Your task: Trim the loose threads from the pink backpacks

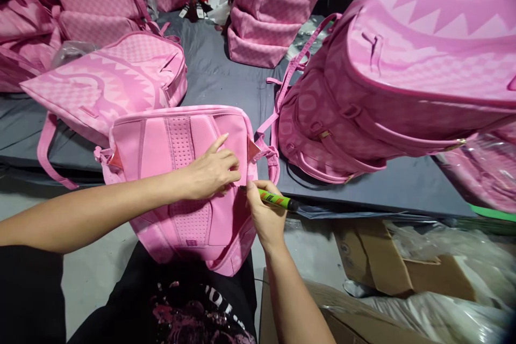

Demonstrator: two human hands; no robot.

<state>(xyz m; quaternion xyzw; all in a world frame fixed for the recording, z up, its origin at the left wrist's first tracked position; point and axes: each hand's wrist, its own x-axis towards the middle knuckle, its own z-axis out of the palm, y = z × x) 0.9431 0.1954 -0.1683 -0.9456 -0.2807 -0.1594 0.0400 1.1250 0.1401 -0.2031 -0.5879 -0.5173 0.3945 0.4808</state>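
A pink backpack [181, 183] lies back panel up across the near edge of the gray-covered counter [226, 86], overhanging toward the person's lap, as the left hand [212, 172] presses flat on the panel with fingers loosely together and the forefinger extended. Just beside it, the right hand [264, 215] is clamped on a green pen-like tool [278, 200] whose tip meets the panel's right side. Farther back on the counter, another pink backpack [113, 83] lies at left, a larger pink bag [403, 70] at right, and stacked pink bags [270, 16] toward the far edge.
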